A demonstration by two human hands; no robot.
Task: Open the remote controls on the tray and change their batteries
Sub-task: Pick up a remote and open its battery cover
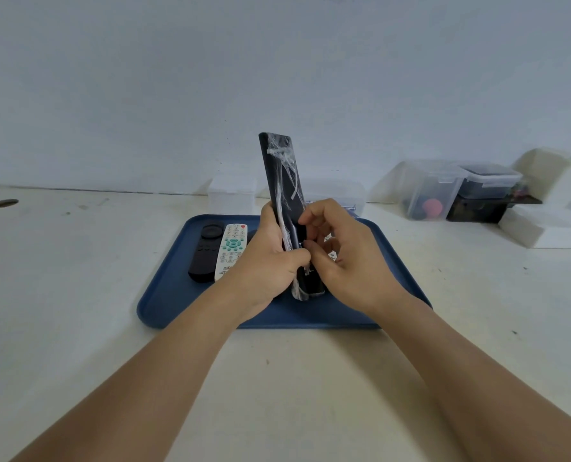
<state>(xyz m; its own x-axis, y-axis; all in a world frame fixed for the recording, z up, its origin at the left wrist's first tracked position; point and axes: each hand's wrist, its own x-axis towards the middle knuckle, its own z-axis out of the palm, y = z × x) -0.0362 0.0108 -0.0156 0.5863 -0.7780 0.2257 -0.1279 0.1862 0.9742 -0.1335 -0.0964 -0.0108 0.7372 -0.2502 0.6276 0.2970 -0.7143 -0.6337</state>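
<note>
Pale blue-grey wall behind; cream table [77,295], scuffed, with a round hole [4,203] near its far left corner. Blue tray [164,295] sits mid-table, its near edge set back from the table's front edge; bare tabletop lies to the left and in front of it.

On the tray's left part: a short black remote [204,253] and a white remote [231,250] with green and red buttons, side by side and touching or nearly so. Print on the white remote too small to read.

A long black remote [282,175], wrapped in clear crinkled plastic film, stands near upright above the tray's middle. Left hand [267,261] grips its lower half, fingers wrapped round it. Right hand [340,258] has fingers curled at the remote's lower right edge, pinching the remote or its film; which, cannot tell.

Far right by the wall: clear lidded boxes [430,191] holding small items, one red, the rest dark and indistinct. A white box [232,195] stands behind the tray. No legible labels.
</note>
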